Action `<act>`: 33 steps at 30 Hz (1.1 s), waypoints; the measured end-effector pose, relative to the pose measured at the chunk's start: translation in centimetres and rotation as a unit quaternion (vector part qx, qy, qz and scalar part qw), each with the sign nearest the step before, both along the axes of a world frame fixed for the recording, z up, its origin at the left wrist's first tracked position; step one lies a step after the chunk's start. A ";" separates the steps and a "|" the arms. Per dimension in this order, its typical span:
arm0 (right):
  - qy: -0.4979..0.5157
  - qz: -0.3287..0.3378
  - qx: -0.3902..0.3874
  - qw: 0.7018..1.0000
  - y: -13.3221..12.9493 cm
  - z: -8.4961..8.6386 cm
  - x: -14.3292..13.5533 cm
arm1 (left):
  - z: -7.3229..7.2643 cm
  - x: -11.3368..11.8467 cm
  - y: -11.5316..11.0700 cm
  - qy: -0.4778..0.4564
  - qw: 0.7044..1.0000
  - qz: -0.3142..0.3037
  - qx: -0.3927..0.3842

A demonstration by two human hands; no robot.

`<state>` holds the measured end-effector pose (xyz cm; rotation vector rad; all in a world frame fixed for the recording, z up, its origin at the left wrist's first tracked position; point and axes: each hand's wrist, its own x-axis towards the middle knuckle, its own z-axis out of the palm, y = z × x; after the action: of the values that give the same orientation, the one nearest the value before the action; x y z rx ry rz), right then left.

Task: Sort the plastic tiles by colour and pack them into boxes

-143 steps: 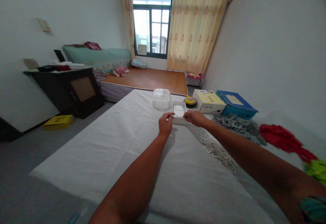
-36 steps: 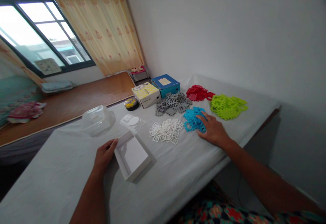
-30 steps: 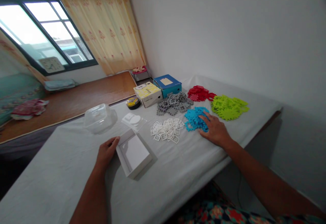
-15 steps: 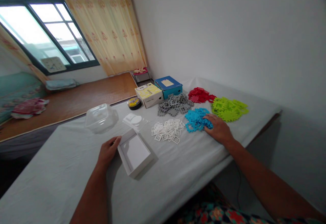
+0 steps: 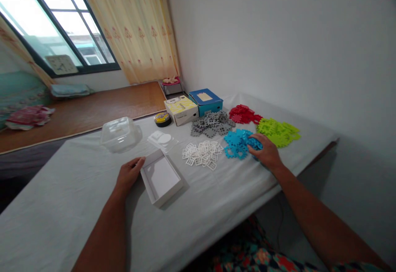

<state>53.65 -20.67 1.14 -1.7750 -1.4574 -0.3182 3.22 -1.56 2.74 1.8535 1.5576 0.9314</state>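
Observation:
My left hand (image 5: pixel 129 174) grips the far left corner of a shallow white box (image 5: pixel 168 199), thumb and fingers at its rim; the box lies open side up on the cloth with nothing inside. On the right, my right hand (image 5: pixel 266 151) curls around some of the blue plastic pieces (image 5: pixel 237 143) at the right side of their pile. How many pieces it holds is hidden. Left of the blue pile lie white lattice pieces (image 5: pixel 202 154). Behind are grey pieces (image 5: pixel 212 124) and red pieces (image 5: pixel 243 114), and lime green pieces (image 5: pixel 278 131) lie just beyond my right hand.
A clear plastic container (image 5: pixel 119 133) and a flat clear packet (image 5: pixel 162 140) with white pieces lie at the left back. Near the wall stand a black and yellow round tin (image 5: pixel 162 119), a yellow and white box (image 5: pixel 182 110) and a blue box (image 5: pixel 206 100). White cloth (image 5: pixel 77 197) covers the table.
The fingers of my right hand have closed more around blue pieces at the pile's right side. My left hand stays on the white box. The camera view has shifted slightly.

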 end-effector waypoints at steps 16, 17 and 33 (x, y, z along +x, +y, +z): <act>0.017 -0.003 0.017 1.000 3.4 2.6 0.0 | 0.9 0.5 -0.9 0.026 0.999 -0.030 0.019; 0.015 -0.004 0.017 1.000 3.7 2.9 -0.1 | 0.9 0.5 -0.9 0.027 0.999 -0.030 0.017; 0.048 0.080 0.010 0.996 8.0 7.6 -7.1 | -0.1 0.5 -0.7 0.044 0.997 -0.041 0.046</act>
<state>46.59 -12.72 8.76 -1.6240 -1.5121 -0.1619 3.75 -2.21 2.62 2.0328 1.4998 0.9096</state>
